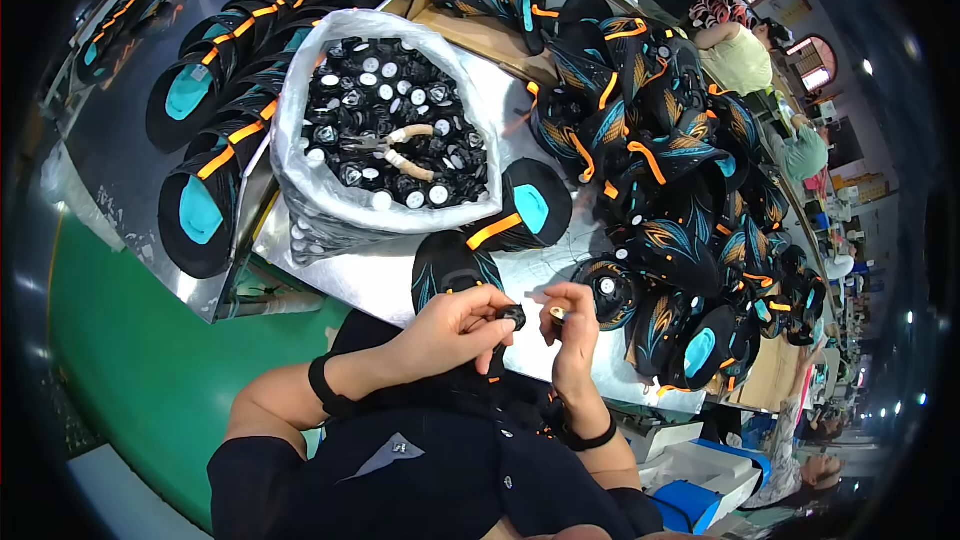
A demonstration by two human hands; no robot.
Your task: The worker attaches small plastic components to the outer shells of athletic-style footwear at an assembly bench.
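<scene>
You are wearing dark shirt, short sleeves leaving forearms bare. Small shiny round buttons are running down your front. Grey triangular patch, bearing small dark mark, is showing on your left chest. You are wearing black left wristband, black right wristband.

Beyond the part held in the left hand, and to its left, a bag is set on a table, with pliers laid inside. Farther left, rows of goods are ranged; right of the grip, a heap is piled.
</scene>
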